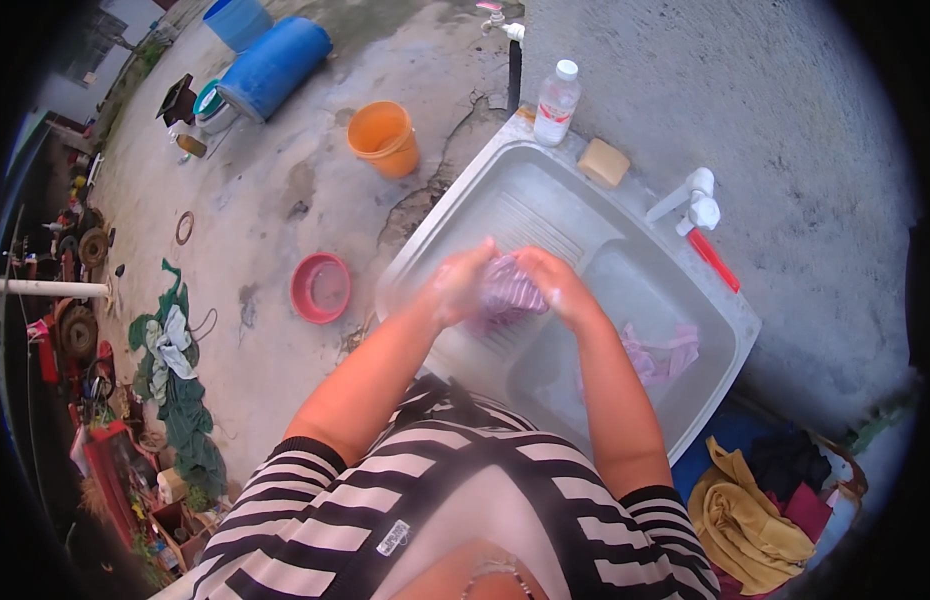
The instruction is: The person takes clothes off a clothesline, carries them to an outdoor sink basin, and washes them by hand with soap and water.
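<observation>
Between my two hands is a bunched purple cloth with pale stripes [512, 288], held over the ribbed washboard side of a grey laundry sink [505, 150]. My left hand [461, 284] closes on the cloth from its left, slightly blurred, with what looks like suds on the wrist. On the other side, my right hand [551, 280] grips the cloth's upper right, with a white fleck of foam on it. A pale pink wet cloth [663, 355] lies in the deeper basin, partly behind my right forearm.
Along the sink's back ledge stand a clear bottle with a white cap [557, 103], a tan soap block [604, 163], a white tap [687, 203] and a red bar-shaped object [714, 261]. Left on the concrete are an orange bucket [385, 140] and a pink basin [321, 288]. Clothes [750, 515] lie at right.
</observation>
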A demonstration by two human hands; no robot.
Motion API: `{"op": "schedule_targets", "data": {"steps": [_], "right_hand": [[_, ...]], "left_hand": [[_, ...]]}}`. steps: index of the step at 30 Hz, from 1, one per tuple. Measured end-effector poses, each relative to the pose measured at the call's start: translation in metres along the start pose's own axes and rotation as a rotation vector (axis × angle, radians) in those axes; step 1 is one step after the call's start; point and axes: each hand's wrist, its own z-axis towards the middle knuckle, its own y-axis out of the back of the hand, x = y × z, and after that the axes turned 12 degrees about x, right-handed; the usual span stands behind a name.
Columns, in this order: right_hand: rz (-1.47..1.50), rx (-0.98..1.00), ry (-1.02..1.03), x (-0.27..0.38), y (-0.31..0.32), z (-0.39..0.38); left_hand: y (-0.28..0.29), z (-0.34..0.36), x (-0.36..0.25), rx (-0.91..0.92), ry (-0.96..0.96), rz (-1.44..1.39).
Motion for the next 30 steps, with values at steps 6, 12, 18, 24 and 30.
{"op": "schedule_targets", "data": {"steps": [6,12,18,24,30], "right_hand": [[-0.082,-0.073,0.103,-0.01,0.001,-0.002],[-1.014,-0.285,0.46,0.005,-0.105,-0.011],[-0.894,-0.649,-0.145,-0.007,-0.033,0.025],[-1.159,-0.247,0.579,-0.029,-0.061,0.013],[-1.213,-0.406,0.314,-0.049,-0.047,0.001]], "left_hand": [[0.015,-0.005,-0.004,0.031,-0.118,0.214],[0.035,0.023,0.038,-0.272,-0.042,0.109],[-0.013,0.021,0.042,-0.083,0.088,-0.13],[0.027,0.029,0.056,-0.227,-0.226,0.436],[-0.011,0.024,0.039,0.066,0.121,-0.311]]}}
